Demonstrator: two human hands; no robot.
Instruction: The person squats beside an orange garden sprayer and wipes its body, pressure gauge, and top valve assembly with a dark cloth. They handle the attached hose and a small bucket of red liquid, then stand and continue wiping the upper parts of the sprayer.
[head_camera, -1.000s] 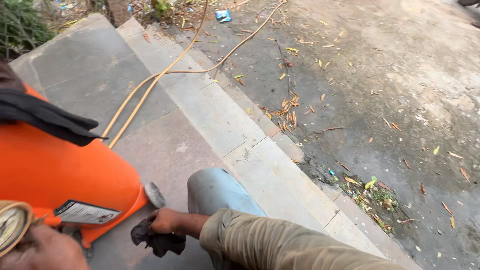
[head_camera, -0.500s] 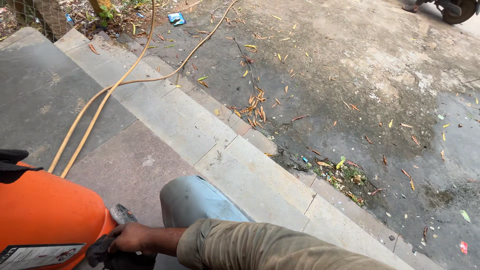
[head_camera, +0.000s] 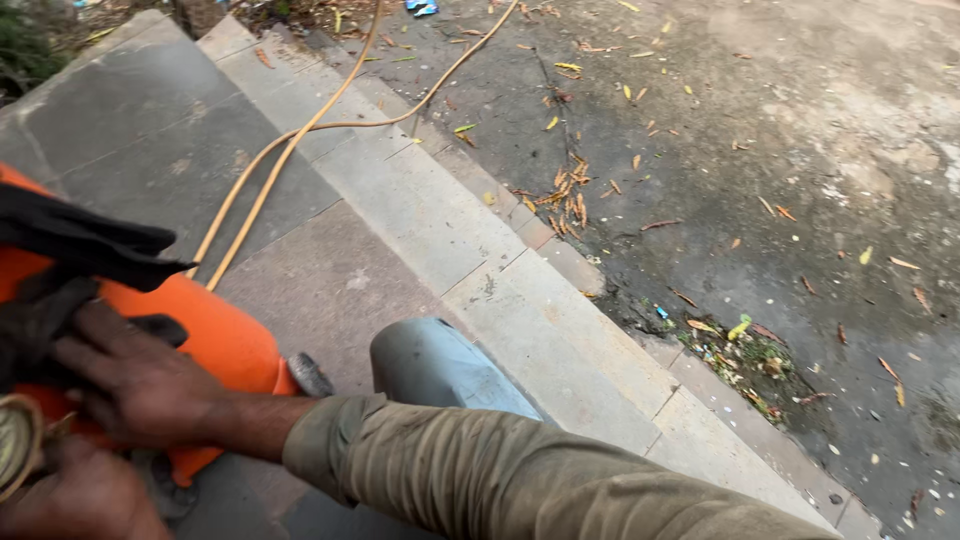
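The right hand (head_camera: 130, 385) lies flat, grip wide, on a dark rag (head_camera: 45, 320) against the orange tank (head_camera: 215, 335) at lower left, while the left hand (head_camera: 80, 500), grip unclear, sits below it.

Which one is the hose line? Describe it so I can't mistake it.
Start at the grey paved step along the left. From behind the orange tank under the right hand, the yellow hose runs doubled up the paving, then curves onto the dirt ground. Nothing else there is long and yellow.
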